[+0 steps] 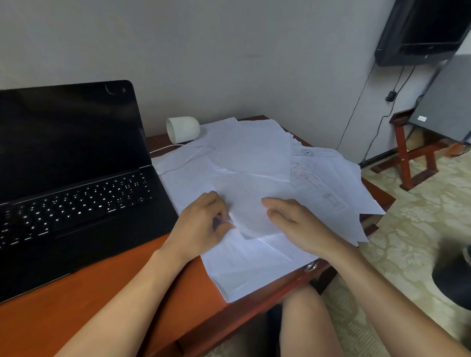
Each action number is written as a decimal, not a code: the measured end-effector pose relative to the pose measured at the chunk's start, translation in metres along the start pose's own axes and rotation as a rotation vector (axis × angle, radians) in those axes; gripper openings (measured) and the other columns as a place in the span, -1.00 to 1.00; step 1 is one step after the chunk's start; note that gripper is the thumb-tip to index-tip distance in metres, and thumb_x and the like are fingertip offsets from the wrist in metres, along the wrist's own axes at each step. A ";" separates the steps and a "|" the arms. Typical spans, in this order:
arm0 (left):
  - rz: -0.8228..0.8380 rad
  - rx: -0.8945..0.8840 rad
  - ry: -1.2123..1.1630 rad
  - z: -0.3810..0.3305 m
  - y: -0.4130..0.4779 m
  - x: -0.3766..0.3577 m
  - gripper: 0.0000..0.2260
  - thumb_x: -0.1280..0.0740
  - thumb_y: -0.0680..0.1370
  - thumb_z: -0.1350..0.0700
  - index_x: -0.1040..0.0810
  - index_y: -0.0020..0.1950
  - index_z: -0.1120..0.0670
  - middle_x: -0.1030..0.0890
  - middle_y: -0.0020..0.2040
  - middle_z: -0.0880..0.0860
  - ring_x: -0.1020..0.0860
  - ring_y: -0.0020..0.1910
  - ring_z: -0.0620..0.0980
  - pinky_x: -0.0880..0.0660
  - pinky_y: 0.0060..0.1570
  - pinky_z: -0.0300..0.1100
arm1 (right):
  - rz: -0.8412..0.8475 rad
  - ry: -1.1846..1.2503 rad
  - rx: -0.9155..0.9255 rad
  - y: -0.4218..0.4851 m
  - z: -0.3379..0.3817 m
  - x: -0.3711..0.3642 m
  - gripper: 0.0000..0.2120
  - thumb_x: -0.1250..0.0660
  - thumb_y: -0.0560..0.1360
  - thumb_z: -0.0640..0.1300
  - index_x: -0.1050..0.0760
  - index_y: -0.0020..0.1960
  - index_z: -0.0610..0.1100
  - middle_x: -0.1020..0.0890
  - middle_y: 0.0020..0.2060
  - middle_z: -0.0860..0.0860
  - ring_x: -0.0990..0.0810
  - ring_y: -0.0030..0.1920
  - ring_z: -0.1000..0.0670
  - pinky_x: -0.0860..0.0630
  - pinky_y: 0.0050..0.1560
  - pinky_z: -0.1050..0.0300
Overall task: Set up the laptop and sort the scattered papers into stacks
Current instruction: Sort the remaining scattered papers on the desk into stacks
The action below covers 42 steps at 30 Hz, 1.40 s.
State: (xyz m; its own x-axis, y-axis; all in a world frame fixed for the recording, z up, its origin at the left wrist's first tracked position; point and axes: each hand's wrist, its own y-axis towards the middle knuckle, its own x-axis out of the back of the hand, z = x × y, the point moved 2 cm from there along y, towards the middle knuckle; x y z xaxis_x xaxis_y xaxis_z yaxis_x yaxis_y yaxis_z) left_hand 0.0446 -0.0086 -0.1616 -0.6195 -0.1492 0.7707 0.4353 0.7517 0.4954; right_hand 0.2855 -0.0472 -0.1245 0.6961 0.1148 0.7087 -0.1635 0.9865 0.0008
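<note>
A black laptop [69,189] stands open on the left of the reddish wooden desk [60,312], its screen dark and its keys lit. White papers [255,156] lie scattered and overlapping across the desk's right half; some hang over the right edge. One sheet with a red stamp [317,180] shows at the right. My left hand [201,227] pinches the edge of a sheet [251,212] in the middle of the pile. My right hand [297,224] rests on the papers beside it, fingers straight.
A white cylindrical object [183,129] with a white cable lies on its side at the back of the desk. A wall-mounted TV [432,22] hangs at upper right, above a wooden stand [415,148]. A black bin [465,279] stands on the floor at right.
</note>
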 end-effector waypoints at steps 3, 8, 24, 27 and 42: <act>-0.058 0.075 0.005 -0.001 0.001 0.003 -0.73 -0.52 0.45 0.11 -0.41 -0.09 0.03 -0.40 -0.05 -0.08 -0.38 -0.13 -0.04 -0.49 -0.29 -0.01 | 0.053 -0.284 0.022 -0.007 -0.017 -0.002 -0.61 -0.14 0.67 0.13 -0.35 0.49 0.22 -0.23 0.56 0.20 0.00 0.60 0.08 0.14 0.55 0.10; -0.045 -0.034 0.086 -0.007 0.001 0.002 -0.51 -0.50 0.49 0.11 -0.49 0.41 0.03 -0.37 0.34 0.03 -0.48 -0.04 -0.02 -0.50 -0.23 -0.20 | 0.115 -0.436 0.015 -0.011 -0.015 -0.009 -0.54 0.09 0.69 0.12 -0.18 0.57 0.28 -0.04 0.62 0.22 0.04 0.52 0.16 0.05 0.46 0.11; -0.161 -0.103 0.348 0.001 0.007 -0.002 -0.71 -0.24 0.60 -0.10 -0.63 -0.12 0.05 -0.65 -0.07 -0.03 -0.58 -0.13 0.07 -0.48 -0.10 -0.05 | -0.077 -0.516 0.269 -0.014 -0.026 -0.013 -0.54 -0.26 0.59 0.20 -0.43 0.46 0.11 -0.43 0.44 0.23 -0.33 0.43 0.13 -0.31 0.41 0.03; -0.214 0.003 0.413 0.005 0.007 -0.001 -0.64 -0.26 0.58 -0.22 -0.62 -0.09 0.05 -0.64 0.00 0.01 -0.58 -0.02 0.10 -0.45 0.04 0.01 | -0.255 -0.542 0.367 -0.013 -0.022 -0.009 -0.60 -0.40 0.49 -0.21 -0.58 0.30 0.03 -0.68 0.09 0.11 -0.60 0.08 0.00 -0.50 -0.04 0.11; -0.211 0.813 -1.251 -0.027 0.009 0.002 -0.32 -0.47 0.55 -0.16 -0.17 0.53 -0.07 -0.54 0.34 0.14 -0.69 0.18 0.12 -0.59 0.28 0.12 | -0.162 -0.147 0.347 0.005 0.029 -0.036 -0.56 -0.26 0.60 -0.24 -0.46 0.42 0.09 -0.65 0.08 -0.02 -0.58 0.10 0.01 -0.49 0.15 0.11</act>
State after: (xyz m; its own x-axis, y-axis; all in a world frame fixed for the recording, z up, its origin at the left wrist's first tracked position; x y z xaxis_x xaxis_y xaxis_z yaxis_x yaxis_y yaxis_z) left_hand 0.0651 -0.0199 -0.1446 -0.9469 0.0165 -0.3211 0.0591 0.9906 -0.1233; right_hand 0.2391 -0.0495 -0.1298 0.6293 -0.0810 0.7729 -0.3040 0.8896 0.3407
